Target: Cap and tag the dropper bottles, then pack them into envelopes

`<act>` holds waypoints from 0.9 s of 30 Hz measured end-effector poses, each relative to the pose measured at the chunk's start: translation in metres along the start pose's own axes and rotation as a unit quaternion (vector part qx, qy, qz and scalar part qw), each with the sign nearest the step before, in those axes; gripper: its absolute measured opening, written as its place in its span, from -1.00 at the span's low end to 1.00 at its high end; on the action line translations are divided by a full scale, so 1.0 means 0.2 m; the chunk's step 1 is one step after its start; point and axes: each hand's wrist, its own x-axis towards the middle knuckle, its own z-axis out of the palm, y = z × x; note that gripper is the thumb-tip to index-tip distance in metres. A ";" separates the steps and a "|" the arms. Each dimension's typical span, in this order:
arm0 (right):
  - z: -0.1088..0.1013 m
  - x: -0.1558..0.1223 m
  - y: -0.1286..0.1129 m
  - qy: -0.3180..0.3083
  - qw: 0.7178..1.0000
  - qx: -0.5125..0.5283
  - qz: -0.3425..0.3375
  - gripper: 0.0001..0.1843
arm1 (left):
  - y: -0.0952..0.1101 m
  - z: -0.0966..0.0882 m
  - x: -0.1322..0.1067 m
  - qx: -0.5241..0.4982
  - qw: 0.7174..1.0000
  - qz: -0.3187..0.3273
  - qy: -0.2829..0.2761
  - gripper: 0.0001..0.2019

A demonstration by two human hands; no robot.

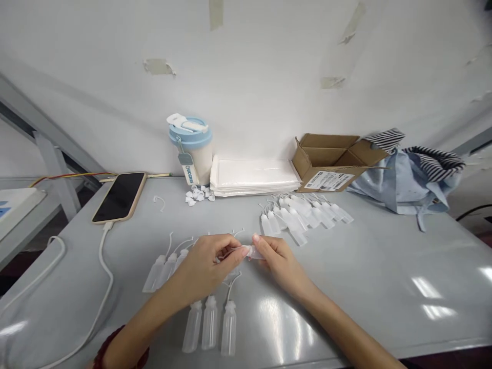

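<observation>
Near the middle of the grey table, my two hands meet at one small translucent plastic bottle [255, 252]. My right hand [277, 257] grips its body between thumb and fingers. At its neck end, my left hand [220, 259] is closed in a pinch; the fingers hide most of the neck and any strap there. Several similar bottles [229, 328] with thin white straps lie below and to the left of my left hand, some partly covered by it. A larger cluster of such bottles [300, 212] lies beyond my right hand.
Small white pieces [198, 195] are heaped by a blue-lidded cup [196, 154]. A stack of white packets [253, 177], an open cardboard box [334, 164] and a light blue cloth bag [400, 179] line the wall. At left lies a phone [120, 197] with a white cable [109, 277].
</observation>
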 end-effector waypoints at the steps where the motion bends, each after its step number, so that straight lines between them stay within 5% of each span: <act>1: -0.01 0.00 0.00 -0.014 0.999 0.027 0.023 -0.45 | 0.00 0.01 0.00 0.008 1.000 0.008 0.001 -0.69; 10: -0.05 -0.01 0.02 -0.053 0.988 0.112 0.094 -0.43 | -0.02 0.07 0.02 0.049 0.984 0.165 0.049 -0.94; 22: -0.01 -0.01 0.00 -0.001 0.998 0.037 0.040 -0.47 | -0.02 0.05 0.02 0.077 0.994 0.065 0.046 -0.68; 27: -0.02 -0.02 0.01 0.020 0.999 0.041 0.017 -0.48 | -0.01 0.04 0.03 0.018 1.000 0.002 -0.015 -0.69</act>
